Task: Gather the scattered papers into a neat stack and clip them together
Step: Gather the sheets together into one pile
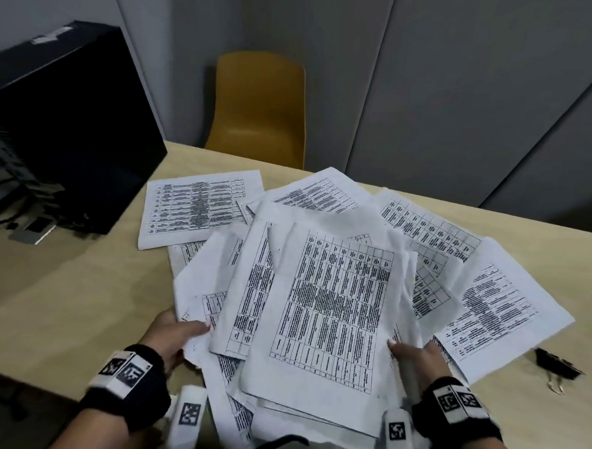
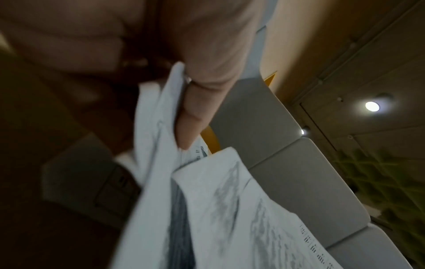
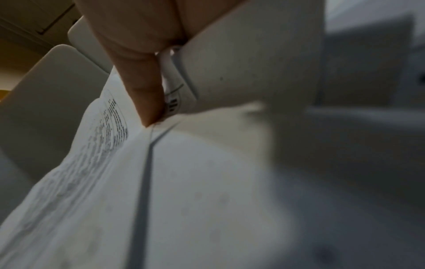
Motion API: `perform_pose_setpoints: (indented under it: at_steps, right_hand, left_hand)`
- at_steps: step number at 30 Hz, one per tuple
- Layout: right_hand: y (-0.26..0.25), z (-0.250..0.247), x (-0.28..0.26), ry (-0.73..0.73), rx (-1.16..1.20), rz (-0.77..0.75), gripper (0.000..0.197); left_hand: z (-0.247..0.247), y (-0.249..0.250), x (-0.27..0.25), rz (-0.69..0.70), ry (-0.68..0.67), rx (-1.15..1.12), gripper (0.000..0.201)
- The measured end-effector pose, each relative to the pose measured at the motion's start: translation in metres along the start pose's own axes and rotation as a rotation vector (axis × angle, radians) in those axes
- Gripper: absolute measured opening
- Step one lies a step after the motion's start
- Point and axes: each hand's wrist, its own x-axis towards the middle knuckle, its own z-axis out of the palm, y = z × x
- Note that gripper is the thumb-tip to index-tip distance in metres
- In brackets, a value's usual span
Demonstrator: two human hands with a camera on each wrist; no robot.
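Note:
Several printed sheets with tables lie in a loose, fanned pile of papers [image 1: 325,291] on the beige table [image 1: 68,298]. My left hand [image 1: 177,333] holds the pile's left edge, thumb on top, fingers under the sheets. In the left wrist view the thumb [image 2: 195,112] pinches the paper edges [image 2: 161,145]. My right hand [image 1: 414,355] grips the pile's right side, thumb on the top sheet. The right wrist view shows a thumb [image 3: 147,94] pressed on the papers [image 3: 184,182]. One sheet [image 1: 197,205] lies apart at the back left. A black binder clip [image 1: 556,368] sits on the table, right of my right hand.
A black computer tower [image 1: 70,133] with cables stands at the back left of the table. A yellow chair [image 1: 261,109] is behind the table's far edge, before grey wall panels. Bare table shows at the left and front right.

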Motion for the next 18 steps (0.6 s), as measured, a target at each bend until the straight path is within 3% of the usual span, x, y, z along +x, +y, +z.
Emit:
perform_pose_setpoints:
  at_steps: [3,5,9,14,18]
  right_hand:
    - [0.008,-0.001,0.011,-0.022,-0.045,0.0,0.027]
    - [0.01,0.0,0.015,-0.038,-0.082,-0.03,0.031]
    - [0.008,0.001,0.012,-0.059,-0.092,-0.073,0.024]
    - [0.01,0.002,0.014,-0.042,-0.106,-0.105,0.02]
    - [0.02,0.001,0.023,0.023,-0.142,-0.075,0.034]
  left_hand:
    - [-0.005,-0.004,-0.011,-0.016,-0.023,0.067,0.029]
    - [-0.004,-0.002,-0.023,0.031,0.029,0.135,0.023]
    - [-0.018,0.025,-0.042,0.235,0.253,0.269,0.012]
    - [-0.054,0.072,-0.063,0.463,0.342,0.314,0.011]
    - [-0.084,0.1,-0.054,0.615,0.445,0.193,0.022]
